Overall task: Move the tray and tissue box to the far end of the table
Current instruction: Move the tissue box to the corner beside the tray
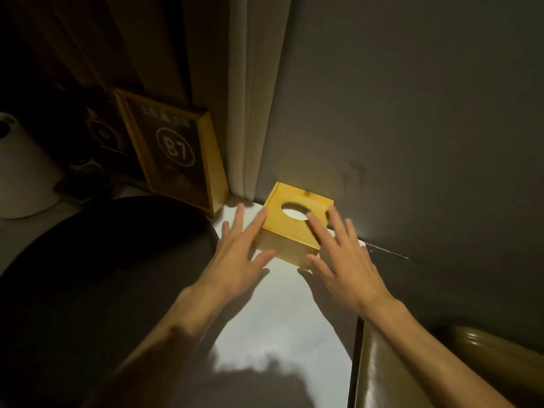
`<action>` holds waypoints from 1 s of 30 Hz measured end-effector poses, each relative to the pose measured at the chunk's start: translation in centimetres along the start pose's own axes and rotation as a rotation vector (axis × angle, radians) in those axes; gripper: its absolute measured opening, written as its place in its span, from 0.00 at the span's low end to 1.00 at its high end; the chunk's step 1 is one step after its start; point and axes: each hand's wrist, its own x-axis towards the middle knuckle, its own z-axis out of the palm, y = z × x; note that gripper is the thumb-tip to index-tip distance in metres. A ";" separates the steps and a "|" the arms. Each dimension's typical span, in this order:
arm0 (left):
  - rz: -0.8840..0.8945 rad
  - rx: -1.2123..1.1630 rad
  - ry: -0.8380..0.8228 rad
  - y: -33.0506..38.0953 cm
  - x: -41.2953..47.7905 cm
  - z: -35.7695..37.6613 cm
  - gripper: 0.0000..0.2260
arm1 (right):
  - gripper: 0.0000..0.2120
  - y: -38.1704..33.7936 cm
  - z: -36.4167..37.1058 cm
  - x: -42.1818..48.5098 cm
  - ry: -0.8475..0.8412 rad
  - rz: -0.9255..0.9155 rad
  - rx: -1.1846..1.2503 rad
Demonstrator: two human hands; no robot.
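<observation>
A yellow wooden tissue box [282, 231] with an oval opening on top stands on the white table [273, 319], close against the grey wall at the far end. My left hand [238, 254] lies flat with spread fingers against the box's left side. Over the box's right near corner rests my right hand [341, 257], fingers spread, fingertips on its top. Neither hand grips the box. A large dark round tray [97, 290] fills the left of the table, beside my left forearm.
A framed sign marked B7 [173, 151] leans against the curtain at the back left. A pale curtain [253, 98] hangs behind the box. A white lamp shade [20, 172] stands at far left. A glossy seat back [412, 372] borders the table's right edge.
</observation>
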 end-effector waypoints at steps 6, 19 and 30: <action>-0.127 -0.211 0.059 -2.4 0.3 -0.4 0.34 | 0.35 0.5 3.2 -2.1 0.117 0.201 -0.134; 0.031 0.502 0.043 -1.7 4.9 -1.4 0.25 | 0.44 0.7 4.3 0.7 0.073 0.220 -0.159; 0.042 0.348 -0.057 -2.8 5.5 -0.5 0.31 | 0.43 1.6 3.1 0.7 0.015 0.253 -0.056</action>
